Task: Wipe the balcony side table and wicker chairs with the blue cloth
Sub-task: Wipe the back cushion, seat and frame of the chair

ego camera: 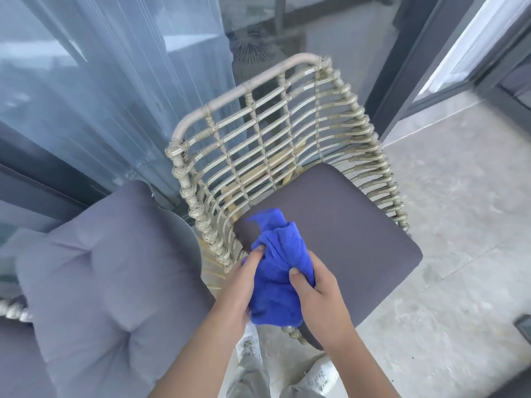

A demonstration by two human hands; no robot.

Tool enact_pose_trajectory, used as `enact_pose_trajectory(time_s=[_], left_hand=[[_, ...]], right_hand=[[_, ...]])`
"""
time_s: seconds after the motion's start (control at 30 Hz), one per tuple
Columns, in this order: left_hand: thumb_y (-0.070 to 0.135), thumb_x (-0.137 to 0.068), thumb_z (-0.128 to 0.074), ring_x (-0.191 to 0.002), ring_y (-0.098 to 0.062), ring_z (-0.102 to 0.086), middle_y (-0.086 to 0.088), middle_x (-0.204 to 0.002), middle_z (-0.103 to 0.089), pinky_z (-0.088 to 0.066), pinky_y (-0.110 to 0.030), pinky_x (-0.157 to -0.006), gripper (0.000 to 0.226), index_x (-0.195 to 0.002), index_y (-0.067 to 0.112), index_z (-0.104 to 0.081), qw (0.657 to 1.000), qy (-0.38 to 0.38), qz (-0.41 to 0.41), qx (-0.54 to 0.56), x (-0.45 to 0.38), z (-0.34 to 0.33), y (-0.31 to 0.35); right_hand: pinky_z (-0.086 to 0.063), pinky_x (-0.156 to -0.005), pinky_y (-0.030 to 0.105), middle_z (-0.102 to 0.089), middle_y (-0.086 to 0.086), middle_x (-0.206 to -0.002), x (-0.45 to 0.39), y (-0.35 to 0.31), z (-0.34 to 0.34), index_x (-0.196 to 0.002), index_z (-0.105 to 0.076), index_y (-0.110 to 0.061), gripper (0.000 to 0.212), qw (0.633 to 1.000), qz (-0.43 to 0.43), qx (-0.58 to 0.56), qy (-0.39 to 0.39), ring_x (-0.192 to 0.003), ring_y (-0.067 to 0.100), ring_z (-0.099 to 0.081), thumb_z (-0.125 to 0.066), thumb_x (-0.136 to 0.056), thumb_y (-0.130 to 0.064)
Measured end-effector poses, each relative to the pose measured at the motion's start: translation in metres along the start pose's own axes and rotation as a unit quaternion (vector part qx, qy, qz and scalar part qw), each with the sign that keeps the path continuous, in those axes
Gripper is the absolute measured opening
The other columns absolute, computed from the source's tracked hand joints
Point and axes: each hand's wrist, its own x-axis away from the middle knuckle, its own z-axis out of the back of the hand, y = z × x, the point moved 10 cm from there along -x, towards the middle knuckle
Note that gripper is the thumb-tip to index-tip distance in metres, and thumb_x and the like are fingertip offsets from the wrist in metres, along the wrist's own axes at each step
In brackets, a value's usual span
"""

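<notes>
Single head-worn wide view, looking steeply down and forward from close above the wicker chair [275, 156], floor [459, 225] at right.

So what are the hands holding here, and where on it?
Both hands grip the bunched blue cloth above the wicker chair: the left hand on its left side, the right hand on its lower right edge.

Blue cloth [277, 271]: bunched, gripped by left hand [235, 291] and right hand [319, 297], thumbs pressed into it, above the near-left corner of the seat pad. Wicker chair [275, 133]: woven back and sides, dark seat pad [344, 234]. Grey tufted cushion [109, 271]: just left. Curtain [115, 81]: behind. Tiled floor [459, 225]: right.
</notes>
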Motion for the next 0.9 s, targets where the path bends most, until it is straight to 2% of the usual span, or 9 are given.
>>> enact_pose_trajectory(time_s=[0.07,0.17,0.3,0.37,0.47,0.53,0.6,0.77,0.9], left_hand=[[0.060,-0.094,-0.062,-0.109,-0.030,-0.074,-0.011,-0.121,-0.075,-0.053,-0.052,-0.105,0.054,-0.128,0.019,-0.070,0.998,-0.042,-0.010,0.037,0.028,-0.018,0.023],[0.056,-0.101,-0.051,-0.116,-0.032,-0.071,-0.013,-0.125,-0.073,-0.049,-0.054,-0.109,0.053,-0.134,0.017,-0.067,0.996,-0.072,-0.044,0.035,0.079,-0.034,0.056],[0.051,-0.105,-0.043,-0.114,-0.030,-0.072,-0.013,-0.124,-0.074,-0.053,-0.049,-0.104,0.050,-0.134,0.017,-0.067,0.990,-0.100,-0.094,0.035,0.140,-0.048,0.100],[0.049,-0.105,-0.044,-0.114,-0.028,-0.072,-0.012,-0.123,-0.074,-0.053,-0.047,-0.102,0.049,-0.132,0.018,-0.069,0.986,-0.108,-0.124,0.031,0.168,-0.051,0.118],[0.049,-0.100,-0.055,-0.117,-0.029,-0.070,-0.011,-0.126,-0.073,-0.050,-0.051,-0.106,0.048,-0.134,0.016,-0.067,0.975,-0.134,-0.175,0.029,0.204,-0.054,0.134],[0.044,-0.093,-0.069,-0.118,-0.030,-0.070,-0.012,-0.126,-0.073,-0.052,-0.052,-0.106,0.051,-0.133,0.013,-0.065,0.968,-0.148,-0.200,0.026,0.218,-0.051,0.143],[0.039,-0.082,-0.071,-0.116,-0.029,-0.071,-0.013,-0.124,-0.074,-0.053,-0.052,-0.103,0.055,-0.130,0.011,-0.064,0.963,-0.154,-0.222,0.000,0.226,-0.049,0.154],[0.026,-0.070,-0.083,-0.105,-0.028,-0.075,-0.009,-0.115,-0.076,-0.060,-0.046,-0.088,0.059,-0.125,0.016,-0.065,0.946,-0.174,-0.255,-0.102,0.216,-0.043,0.178],[0.025,-0.066,-0.084,-0.099,-0.032,-0.076,-0.013,-0.108,-0.078,-0.061,-0.051,-0.086,0.055,-0.117,0.012,-0.068,0.941,-0.185,-0.256,-0.120,0.201,-0.029,0.205]], right_hand=[[-0.057,-0.089,0.031,-0.074,-0.004,-0.105,0.008,-0.034,0.003,-0.113,-0.072,-0.026,0.039,1.000,0.015,-0.013,0.005,-0.101,0.018,-0.069,-0.044,-0.106,0.001],[-0.058,-0.091,0.036,-0.074,-0.001,-0.107,0.023,-0.076,0.008,-0.110,-0.073,-0.030,0.040,1.000,0.024,-0.008,0.012,-0.102,0.020,-0.070,-0.045,-0.107,-0.001],[-0.057,-0.097,0.048,-0.073,0.005,-0.110,0.047,-0.139,0.007,-0.114,-0.071,-0.024,0.032,0.998,0.058,0.000,0.006,-0.106,0.028,-0.069,-0.047,-0.107,-0.004],[-0.058,-0.095,0.045,-0.074,0.005,-0.110,0.060,-0.164,0.007,-0.115,-0.069,-0.021,0.027,0.998,0.068,-0.010,0.000,-0.106,0.028,-0.070,-0.049,-0.107,-0.005],[-0.060,-0.092,0.037,-0.076,0.001,-0.112,0.080,-0.186,0.009,-0.118,-0.069,-0.021,0.025,0.997,0.068,-0.033,-0.019,-0.106,0.021,-0.073,-0.050,-0.108,-0.008],[-0.061,-0.089,0.033,-0.077,0.000,-0.113,0.091,-0.200,0.009,-0.119,-0.069,-0.021,0.024,0.996,0.059,-0.064,-0.025,-0.106,0.019,-0.074,-0.049,-0.108,-0.011],[-0.061,-0.083,0.030,-0.078,-0.001,-0.111,0.096,-0.206,0.011,-0.119,-0.069,-0.022,0.023,0.994,0.041,-0.098,-0.010,-0.104,0.018,-0.075,-0.050,-0.108,-0.015],[-0.058,-0.092,0.038,-0.078,-0.001,-0.114,0.097,-0.203,0.006,-0.122,-0.069,-0.021,0.023,0.991,0.018,-0.125,0.051,-0.106,0.020,-0.075,-0.050,-0.108,-0.021],[-0.058,-0.093,0.034,-0.077,-0.006,-0.118,0.091,-0.211,-0.015,-0.126,-0.065,-0.022,0.024,0.994,0.005,-0.093,0.063,-0.110,0.015,-0.073,-0.048,-0.109,-0.027]])
